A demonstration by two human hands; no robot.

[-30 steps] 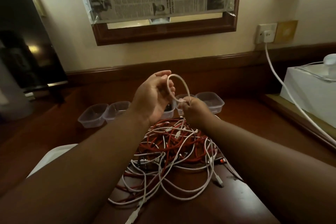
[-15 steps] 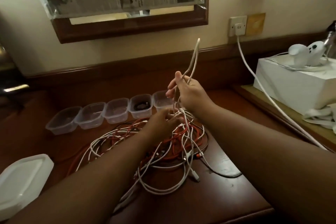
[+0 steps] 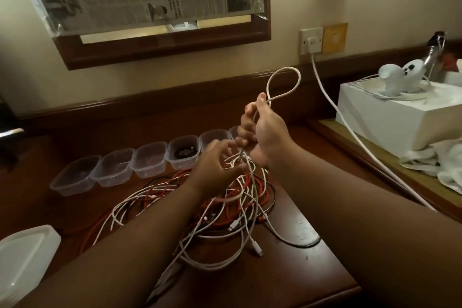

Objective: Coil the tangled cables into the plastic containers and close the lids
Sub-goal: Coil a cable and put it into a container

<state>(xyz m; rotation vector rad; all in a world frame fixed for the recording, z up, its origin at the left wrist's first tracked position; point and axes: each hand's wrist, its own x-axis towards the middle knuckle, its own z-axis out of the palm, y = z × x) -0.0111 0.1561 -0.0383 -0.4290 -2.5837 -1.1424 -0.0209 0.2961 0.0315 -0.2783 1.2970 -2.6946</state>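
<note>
Dark wooden desktop [image 3: 295,280] carried the tangle of white and orange cables [image 3: 225,197], with a row of clear plastic containers [image 3: 152,162] behind it near the wall. We observed the right hand [image 3: 265,132] raised above the tangle, clenched around a white cable [image 3: 282,82]. Half a second before, that cable stood up as a narrow, nearly closed fold; now it opened into a rounded loop above the fist. The left hand [image 3: 217,162] sat lower, just beside the right wrist, its curled fingers hooked among white strands; earlier it lay deeper in the pile. A white lid [image 3: 22,257] lay at the near left.
</note>
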